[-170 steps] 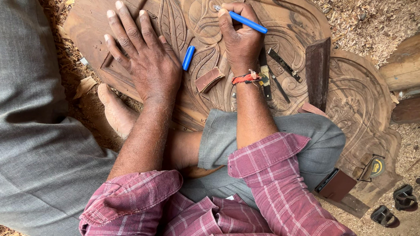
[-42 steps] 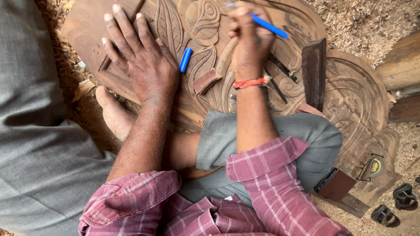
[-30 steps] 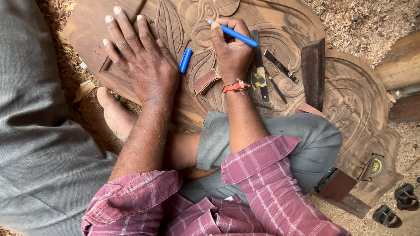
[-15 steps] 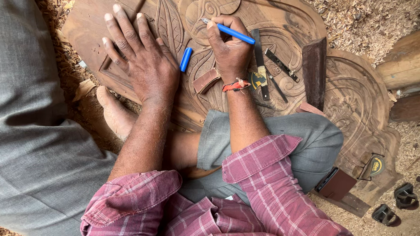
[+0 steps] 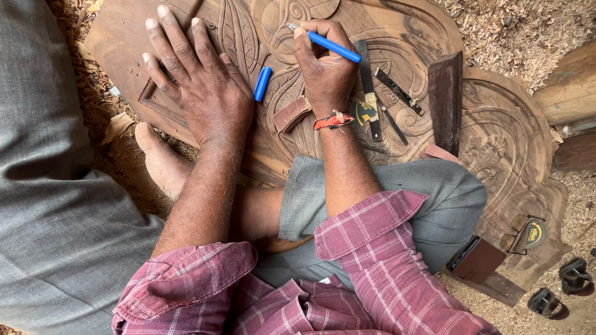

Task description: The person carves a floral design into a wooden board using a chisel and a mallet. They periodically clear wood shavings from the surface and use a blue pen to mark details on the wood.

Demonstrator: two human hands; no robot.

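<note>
Two hands share the job: your left hand (image 5: 199, 91) lies flat, fingers spread, pinning the carved wooden panel (image 5: 399, 45), while your right hand (image 5: 324, 67) pinches the blue pen (image 5: 330, 46) (cap (image 5: 262, 83) at nine o'clock), tip on the carving.

Floor: bare earth covered with pale wood shavings (image 5: 537, 20), thickest at upper right. Rough timber blocks (image 5: 576, 85) lie along the right edge. A pair of dark sandals (image 5: 560, 287) sits at lower right. Daylight, even, with soft shadows.
</note>
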